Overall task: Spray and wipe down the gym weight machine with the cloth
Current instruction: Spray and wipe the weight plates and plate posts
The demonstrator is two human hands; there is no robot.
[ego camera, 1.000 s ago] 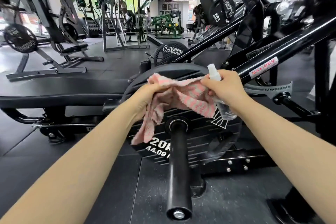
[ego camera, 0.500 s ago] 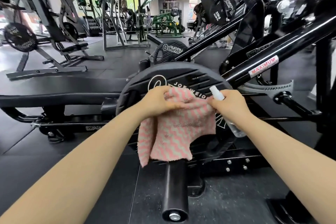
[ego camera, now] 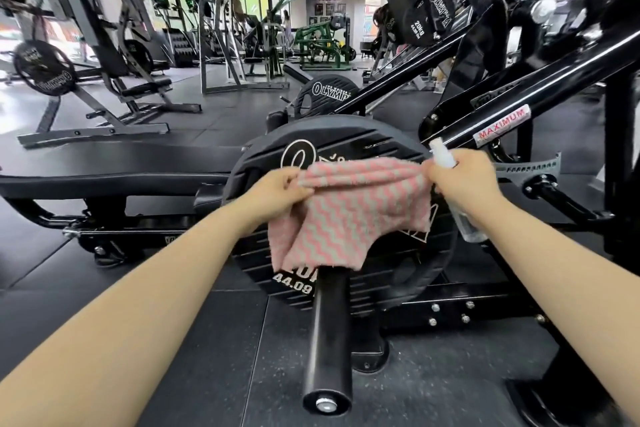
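Cloth [ego camera: 349,211] now spread wide over the weight plate [ego camera: 398,288]; left hand [ego camera: 277,192] pinches one corner, right hand [ego camera: 464,184] the other plus the spray bottle [ego camera: 444,157]: ready to wipe.

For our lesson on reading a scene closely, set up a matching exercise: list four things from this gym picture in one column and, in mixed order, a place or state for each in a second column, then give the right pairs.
Column 1
1. cloth
2. spray bottle
3. weight plate
4. MAXIMUM sticker

Column 2
A. on the slanted black frame bar
B. gripped in the right hand along with a cloth corner
C. stretched between both hands
D. mounted on the black sleeve, behind the cloth

Pairs: 1-C, 2-B, 3-D, 4-A. The left hand pinches the cloth's other corner.
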